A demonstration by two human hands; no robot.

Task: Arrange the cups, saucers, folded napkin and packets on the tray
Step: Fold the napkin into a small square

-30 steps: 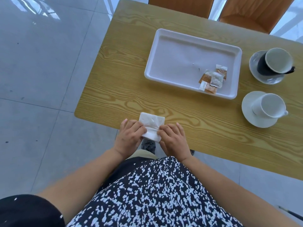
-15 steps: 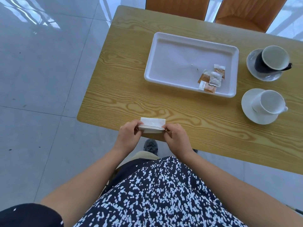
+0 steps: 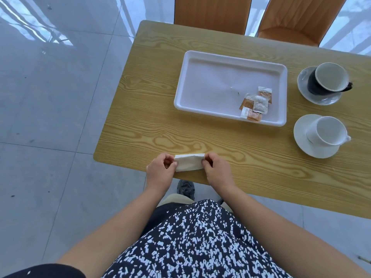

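Observation:
A white folded napkin [image 3: 188,162] is held at the table's near edge. My left hand [image 3: 160,173] pinches its left end and my right hand [image 3: 217,173] pinches its right end. The white tray [image 3: 208,85] lies further back on the table, with several orange and white packets [image 3: 256,104] in its near right corner. Right of the tray, a black cup [image 3: 327,80] stands on a grey saucer [image 3: 319,98]. Nearer to me, a white cup [image 3: 326,131] sits on a white saucer [image 3: 303,135].
The wooden table [image 3: 140,127] ends at its left edge close to my left hand, with grey tiled floor beyond. Two orange chairs [image 3: 212,15] stand at the far side. A dark shoe [image 3: 185,188] shows under the table edge.
The napkin lay flat under both hands a second ago. It has since been folded over and lifted at its ends, now a narrower strip pinched between both hands.

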